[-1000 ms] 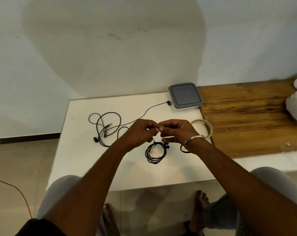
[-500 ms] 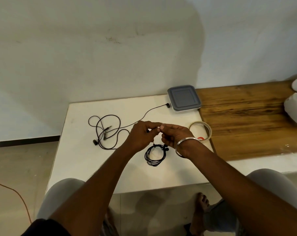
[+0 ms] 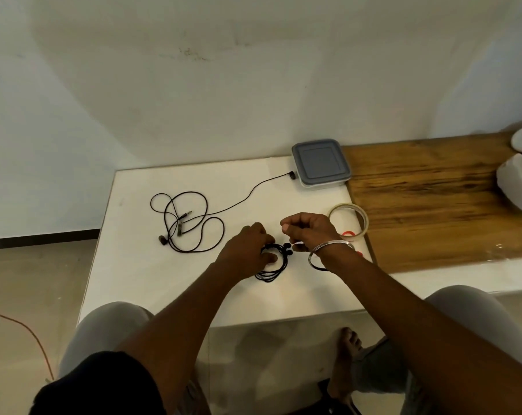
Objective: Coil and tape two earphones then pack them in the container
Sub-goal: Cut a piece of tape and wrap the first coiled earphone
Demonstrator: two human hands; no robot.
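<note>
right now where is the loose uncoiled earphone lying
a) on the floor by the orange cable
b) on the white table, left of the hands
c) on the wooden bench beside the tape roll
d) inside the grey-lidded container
b: the uncoiled earphone sprawls on the white table to the left of both hands, one bud end reaching up beside the closed container, while the left hand rests on the coiled earphone.

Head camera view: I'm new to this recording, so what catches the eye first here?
Two hands meet mid-table: the left hand presses a coiled black earphone down, the right hand pinched beside it. A loose earphone sprawls to their left, its cable reaching the lidded grey container at the back. A tape roll lies right.
</note>
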